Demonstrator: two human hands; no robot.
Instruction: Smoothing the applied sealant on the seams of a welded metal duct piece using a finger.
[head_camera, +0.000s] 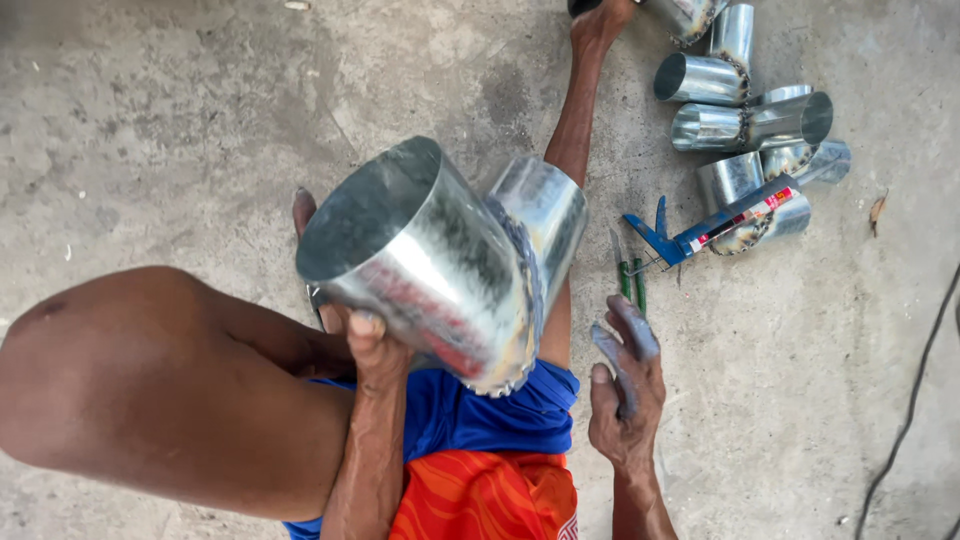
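1. Bent metal pipe elbow (440, 270) lifted above the lap, gripped from below by left hand (365, 345).
2. Pile of finished pipes (745, 125) lying far ahead of right hand (625, 385).
3. Right hand spread, empty, smeared grey.
4. Green-handled pliers (630, 275) just beyond its fingertips.
5. Seemingly checking the seam; next calls for a steady hold.

A heap of shiny sheet-metal pipe elbows (745, 110) lies on the grey concrete floor (180, 120) toward its far right corner. A blue caulking gun (715, 225) leans against the heap. Green-handled snips (630, 275) lie just beside it. A black cable (915, 400) runs along the right edge.
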